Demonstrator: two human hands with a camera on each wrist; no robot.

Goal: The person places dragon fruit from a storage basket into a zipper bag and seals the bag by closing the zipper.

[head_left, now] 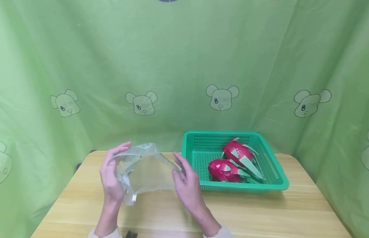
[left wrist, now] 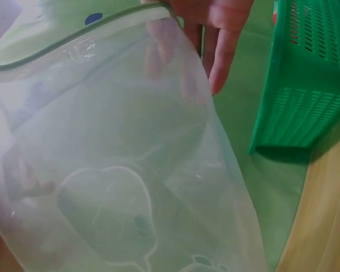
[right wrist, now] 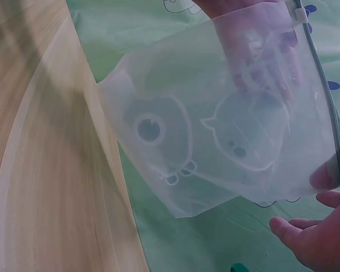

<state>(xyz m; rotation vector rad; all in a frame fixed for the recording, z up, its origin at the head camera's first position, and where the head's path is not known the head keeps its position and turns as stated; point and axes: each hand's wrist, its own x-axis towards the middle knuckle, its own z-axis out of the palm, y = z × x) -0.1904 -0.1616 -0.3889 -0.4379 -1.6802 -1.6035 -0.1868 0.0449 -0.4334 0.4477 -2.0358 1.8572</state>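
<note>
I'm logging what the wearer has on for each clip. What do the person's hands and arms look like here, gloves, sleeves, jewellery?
Both hands are bare: no gloves, rings or watch show on the left hand or the right hand. At the bottom edge of the head view, light, cream-coloured sleeve cuffs end at each wrist. No markings show on them.

Clear zip bag (right wrist: 215,130) over wooden table (right wrist: 39,170), right hand (right wrist: 323,226) pinching its edge, green cloth (right wrist: 175,238) behind

Pale cream sleeve cuffs (head_left: 105,233) are seen at both wrists, by the tabletop's (head_left: 261,211) near edge; no rings or gloves are worn.
</note>
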